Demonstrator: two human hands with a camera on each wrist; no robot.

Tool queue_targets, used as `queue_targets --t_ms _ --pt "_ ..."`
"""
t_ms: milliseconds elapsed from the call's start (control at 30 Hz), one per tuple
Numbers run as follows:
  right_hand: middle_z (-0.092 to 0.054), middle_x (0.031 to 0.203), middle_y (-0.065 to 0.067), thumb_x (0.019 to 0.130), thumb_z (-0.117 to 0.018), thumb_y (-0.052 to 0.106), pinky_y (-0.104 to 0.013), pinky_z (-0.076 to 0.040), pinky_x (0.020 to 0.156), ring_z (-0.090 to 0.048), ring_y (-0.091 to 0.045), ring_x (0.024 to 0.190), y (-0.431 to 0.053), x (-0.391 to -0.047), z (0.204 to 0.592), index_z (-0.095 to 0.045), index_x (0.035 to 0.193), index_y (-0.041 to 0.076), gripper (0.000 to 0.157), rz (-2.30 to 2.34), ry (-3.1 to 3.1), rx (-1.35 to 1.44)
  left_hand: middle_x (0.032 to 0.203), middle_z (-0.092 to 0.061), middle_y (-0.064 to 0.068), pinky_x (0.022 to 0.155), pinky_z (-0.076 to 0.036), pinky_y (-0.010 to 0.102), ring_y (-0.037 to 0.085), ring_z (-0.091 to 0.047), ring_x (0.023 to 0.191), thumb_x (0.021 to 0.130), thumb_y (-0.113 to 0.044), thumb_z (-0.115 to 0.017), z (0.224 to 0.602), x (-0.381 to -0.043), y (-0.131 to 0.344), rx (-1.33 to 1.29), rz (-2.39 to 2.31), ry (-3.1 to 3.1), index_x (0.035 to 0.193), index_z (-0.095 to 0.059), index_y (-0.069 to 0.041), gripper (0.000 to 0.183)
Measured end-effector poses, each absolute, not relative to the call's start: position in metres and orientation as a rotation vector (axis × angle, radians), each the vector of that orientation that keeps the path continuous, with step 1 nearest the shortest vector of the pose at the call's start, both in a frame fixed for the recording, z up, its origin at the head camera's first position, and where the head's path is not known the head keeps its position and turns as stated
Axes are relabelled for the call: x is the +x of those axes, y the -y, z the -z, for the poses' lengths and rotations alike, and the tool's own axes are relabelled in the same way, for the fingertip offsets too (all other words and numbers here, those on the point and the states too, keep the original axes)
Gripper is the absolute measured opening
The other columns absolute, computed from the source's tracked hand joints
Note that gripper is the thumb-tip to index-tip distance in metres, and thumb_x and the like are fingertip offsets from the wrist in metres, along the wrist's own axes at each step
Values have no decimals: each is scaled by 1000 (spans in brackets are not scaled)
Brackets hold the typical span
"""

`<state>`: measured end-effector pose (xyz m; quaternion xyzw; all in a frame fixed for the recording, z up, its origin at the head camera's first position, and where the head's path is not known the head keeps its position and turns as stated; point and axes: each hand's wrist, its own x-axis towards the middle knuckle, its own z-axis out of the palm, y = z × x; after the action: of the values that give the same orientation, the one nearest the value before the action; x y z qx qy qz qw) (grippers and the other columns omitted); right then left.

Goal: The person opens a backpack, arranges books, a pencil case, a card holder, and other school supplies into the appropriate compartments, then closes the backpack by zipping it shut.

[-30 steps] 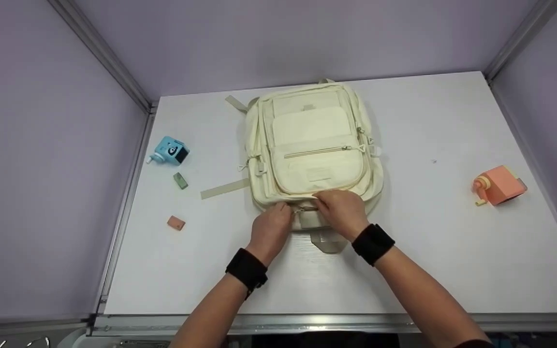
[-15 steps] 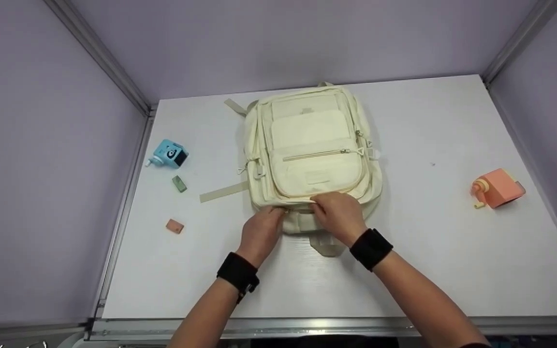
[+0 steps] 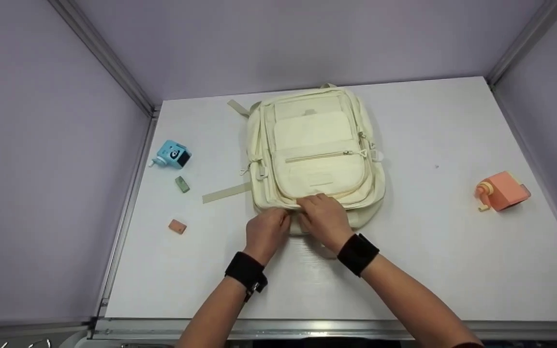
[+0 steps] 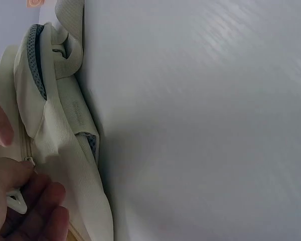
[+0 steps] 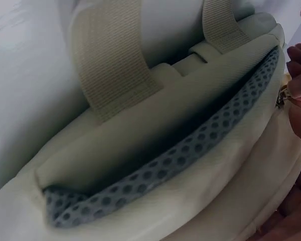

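"How are the hands set?"

"Nearest, at the seven o'clock edge of the backpack point(image 3: 315, 171), the left hand point(image 3: 265, 229) pinches the zip pull point(image 4: 17, 202). At six, the right hand point(image 3: 326, 220) grips the fabric edge just beside it."

"How would you work that?"

"Right hand holding the edge taut; left drawing the pull in line with the zip track point(image 4: 25, 142), not upward. Slack cloth could catch, so a slow, even draw is safest. The webbing point(image 5: 110, 55) at this edge should stay out of the teeth."

"And farther out?"

"The backpack lies front up on the table point(image 3: 452, 251), twelve o'clock from the person. The blue box point(image 3: 173, 154) at its nine and orange box point(image 3: 505, 190) towards three are well apart; leave both."
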<state>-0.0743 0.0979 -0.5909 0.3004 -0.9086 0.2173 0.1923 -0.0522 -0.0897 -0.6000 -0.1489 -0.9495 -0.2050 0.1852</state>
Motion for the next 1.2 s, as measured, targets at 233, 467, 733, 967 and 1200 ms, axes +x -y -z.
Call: queue_targets --t_ms 233,467,733,967,1200 --pt "-77 98 -3 91 -76 8 -40 -57 67 -73 -24 85 -92 -79 588 -78 106 15 17 -647 2541 756 71 -61 -3 53 -48 32 15 -59 62 92 -12 -74 600 -52 93 -435 626 2664 77 -64 -14 18" --pt "-78 96 -2 92 -76 12 -40 -57 59 -73 -23 79 -91 -80 588 -79 106 18 16 -599 2578 742 76 -63 -4 57 -48 31 14 -61 67 95 -16 -73 597 -51 102 -415 661 2704 81 -66 -15 15" --pt "-78 93 -1 90 -77 10 -41 -55 55 -73 -23 75 -92 -77 589 -80 103 17 16 -628 2561 733 81 -66 -5 60 -50 30 12 -62 70 99 -19 -68 599 -47 125 -356 667 2754 86 -67 -16 13" --pt "-77 93 -3 90 -75 8 -41 -57 60 -73 -24 79 -88 -74 590 -80 101 14 14 -665 2557 785 77 -59 -7 58 -46 28 9 -54 66 98 -17 -68 599 -44 153 -151 648 2842 85 -69 -17 13" --pt "-76 102 -7 84 -79 5 -43 -57 73 -70 -30 89 -78 -78 583 -76 112 6 28 -666 2447 900 79 -63 -6 61 -48 28 11 -58 70 98 -18 -68 597 -52 150 -169 666 2872 89 -70 -16 10"
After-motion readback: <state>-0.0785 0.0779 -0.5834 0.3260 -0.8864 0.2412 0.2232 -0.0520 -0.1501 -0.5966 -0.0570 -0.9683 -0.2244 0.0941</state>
